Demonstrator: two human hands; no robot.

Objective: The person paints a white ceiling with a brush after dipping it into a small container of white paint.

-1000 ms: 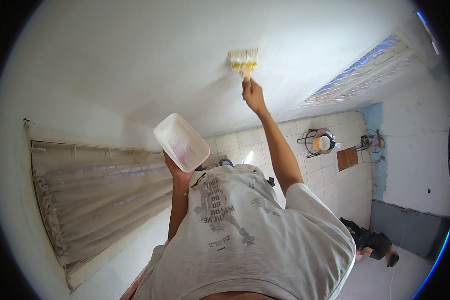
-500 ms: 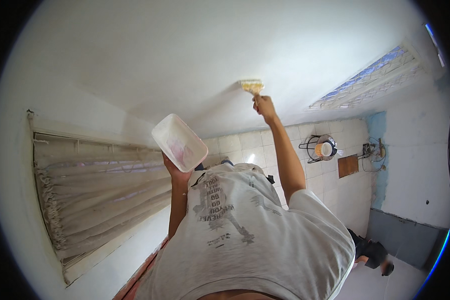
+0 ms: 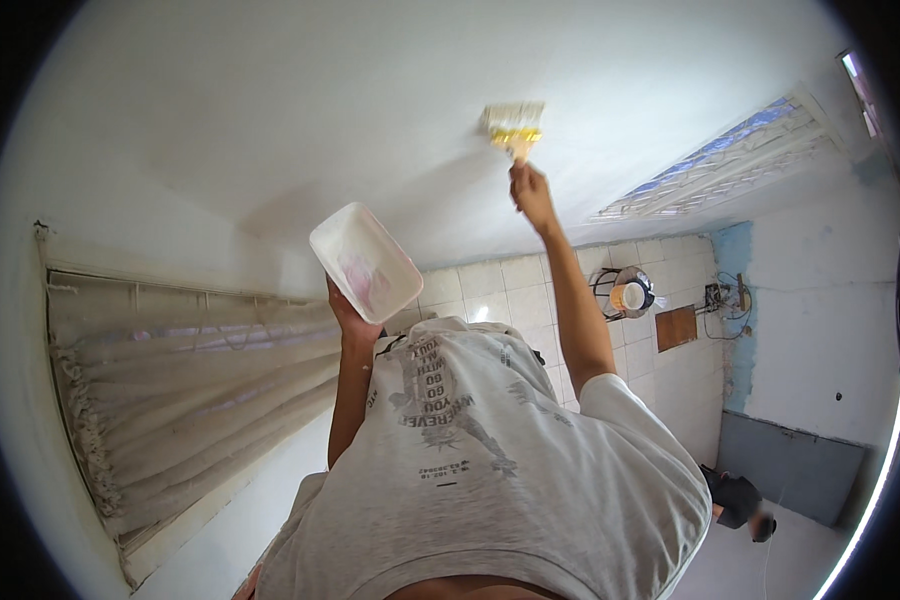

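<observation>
Up went the right hand, fingers wrapped tight round the yellow handle of a wide flat paintbrush, its pale bristles pressed against the smooth white ceiling. The left hand was cupped under a shallow rectangular white tray, tilted, a faint pinkish smear of paint inside. The person wore a soft grey printed T-shirt. Glossy cream tiles lined the wall; a rumpled beige curtain hung left.

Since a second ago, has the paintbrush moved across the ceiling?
Yes. The paintbrush in the right hand now sits closer to the ceiling skylight, while the white tray hardly shifted.
</observation>
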